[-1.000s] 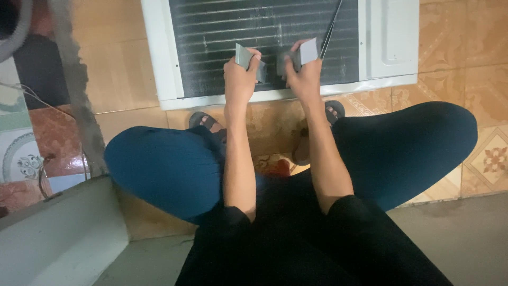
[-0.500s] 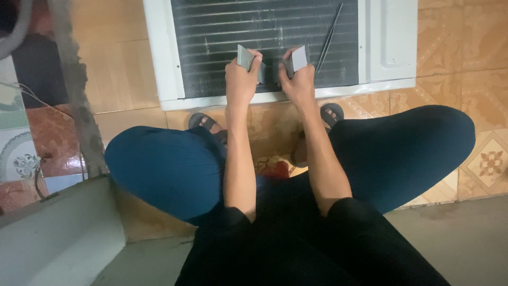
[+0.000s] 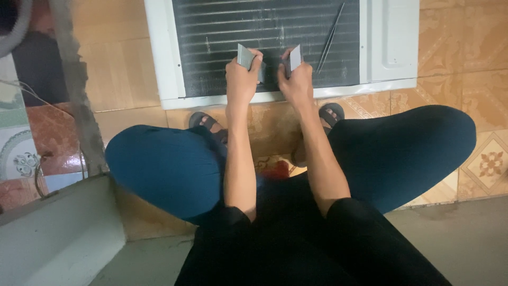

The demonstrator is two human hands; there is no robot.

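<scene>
While both your hands have crept slightly closer over the last second, your left hand (image 3: 241, 79) and right hand (image 3: 296, 79) each stay clamped on a grey fin comb (image 3: 245, 56), pressed against the dark coil fins (image 3: 264, 37) of the white air-conditioner unit (image 3: 389, 47).

Both bare arms reach straight forward, side by side. The left hand (image 3: 241, 79) and right hand (image 3: 297, 82) are each curled, fingers (image 3: 255, 57) pinched closed, knuckles toward the camera, wrists level.

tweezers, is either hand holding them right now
No, the tweezers lie alone on the dark fins, while the left hand and right hand each grip a small grey card.
</scene>
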